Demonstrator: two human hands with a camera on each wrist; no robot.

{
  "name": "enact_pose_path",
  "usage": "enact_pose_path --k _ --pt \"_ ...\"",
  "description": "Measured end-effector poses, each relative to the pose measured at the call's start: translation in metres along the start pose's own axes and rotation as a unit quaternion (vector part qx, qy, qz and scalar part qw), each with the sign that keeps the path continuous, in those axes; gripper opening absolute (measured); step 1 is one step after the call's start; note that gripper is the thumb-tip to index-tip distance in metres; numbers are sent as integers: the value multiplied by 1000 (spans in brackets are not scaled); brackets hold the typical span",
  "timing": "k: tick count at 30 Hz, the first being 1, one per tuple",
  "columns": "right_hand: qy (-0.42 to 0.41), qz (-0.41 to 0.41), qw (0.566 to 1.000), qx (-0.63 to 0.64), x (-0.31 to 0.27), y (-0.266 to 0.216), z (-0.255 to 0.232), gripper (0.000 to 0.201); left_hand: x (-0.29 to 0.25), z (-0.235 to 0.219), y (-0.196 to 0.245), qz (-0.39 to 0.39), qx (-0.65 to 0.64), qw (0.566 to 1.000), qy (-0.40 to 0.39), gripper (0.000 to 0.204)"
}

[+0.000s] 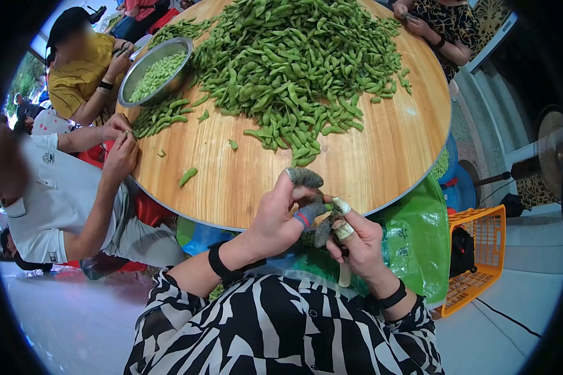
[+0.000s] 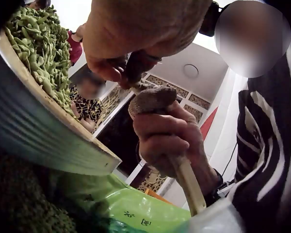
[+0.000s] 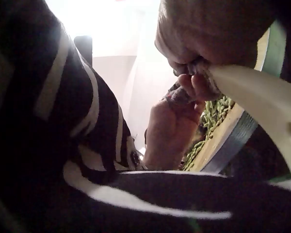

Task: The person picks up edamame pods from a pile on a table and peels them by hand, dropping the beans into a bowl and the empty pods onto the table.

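In the head view, both hands are raised together just off the near edge of the round wooden table (image 1: pixel 381 162). The left hand (image 1: pixel 280 219) is turned palm inward, its thumb and forefinger capped with grey fabric covers and curled in a pinch on a small green pod (image 1: pixel 329 207). The right hand (image 1: pixel 356 240) meets it from the right, its taped fingers closed round a pale-handled tool (image 1: pixel 344 272) whose handle hangs downward. A large heap of green pods (image 1: pixel 300 62) is spread across the table, with a metal bowl of shelled beans (image 1: pixel 157 70) at its left. A green bag (image 1: pixel 419 244) hangs below the table edge.

In the left wrist view, the right hand (image 2: pixel 167 143) is seen from below, fingers wrapped tightly round the pale handle (image 2: pixel 190 187); the left hand (image 2: pixel 140 34) is closed above it, touching.

In the right wrist view, the handle (image 3: pixel 262 104) is gripped close to the lens, and the left hand (image 3: pixel 172 128) is seen beyond, fingers curled. The pod itself cannot be made out here.
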State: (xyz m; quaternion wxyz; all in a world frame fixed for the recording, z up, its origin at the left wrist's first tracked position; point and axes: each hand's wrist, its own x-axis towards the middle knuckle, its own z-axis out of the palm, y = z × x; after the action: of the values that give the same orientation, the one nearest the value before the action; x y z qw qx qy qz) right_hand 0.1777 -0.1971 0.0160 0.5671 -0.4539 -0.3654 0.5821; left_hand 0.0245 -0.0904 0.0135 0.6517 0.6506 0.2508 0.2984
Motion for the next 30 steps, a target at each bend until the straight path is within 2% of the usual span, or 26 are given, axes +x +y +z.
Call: enact_pose_path --k 3,7,9,10,12,13,15,16,17,18,20,21,22,23,24,25,26,27,28,30 --pt "10 3 1000 -20 0 -3 -1 38 -2 2 -2 32 51 998 21 40" --pt "29 26 998 -42 3 -9 -3 35 -2 5 -6 54 48 997 26 40" --pt "24 26 999 -42 3 -8 -6 36 2 8 0 -39 -116 992 39 41" --pt "13 17 999 -33 3 -7 -8 36 5 7 3 -38 -117 992 38 41" --pt "3 8 1000 -25 1 -7 -11 35 10 5 10 -106 -178 978 12 39" --pt "5 3 1000 -8 0 -7 -12 36 11 3 12 -105 -178 978 13 39" --pt "6 -4 1000 11 2 -5 -16 36 12 0 14 -178 -369 912 -31 35" --pt "-19 -160 974 -157 8 0 -22 38 12 1 13 -177 -368 912 -31 35" --pt "-43 -307 896 -317 10 2 -26 40 13 3 9 -220 -372 901 -19 34" --pt "-43 -307 897 -316 7 1 -30 40 13 6 5 -263 -376 888 -7 33" --pt "-65 -237 873 -422 4 -4 -35 43 13 10 -1 -260 -365 894 -6 33" --pt "-65 -239 872 -422 4 -4 -34 43 15 12 -2 -257 -352 900 -7 33" --pt "-44 -231 897 -375 2 -1 -31 43 15 14 -2 -258 -352 900 -7 33" --pt "-23 -219 919 -327 -2 1 -29 42 13 16 -3 -226 -293 929 -9 30" --pt "-23 -219 919 -327 -6 -1 -29 42 12 17 -3 -191 -234 953 -10 26" --pt "-12 -185 922 -340 -9 -5 -28 40 10 16 -3 -189 -233 954 -7 26" --pt "-6 -154 924 -350 -9 -7 -27 39 5 12 -4 -101 -71 992 -33 20" --pt "24 -132 928 -349 -10 -4 -30 36 2 4 -2 -12 97 994 -57 14" --pt "36 -101 939 -328 -12 -3 -35 34 1 -10 22 -51 216 971 -84 8" --pt "57 -61 953 -292 -18 -4 -45 33 -6 -56 20 30 396 915 -79 15"
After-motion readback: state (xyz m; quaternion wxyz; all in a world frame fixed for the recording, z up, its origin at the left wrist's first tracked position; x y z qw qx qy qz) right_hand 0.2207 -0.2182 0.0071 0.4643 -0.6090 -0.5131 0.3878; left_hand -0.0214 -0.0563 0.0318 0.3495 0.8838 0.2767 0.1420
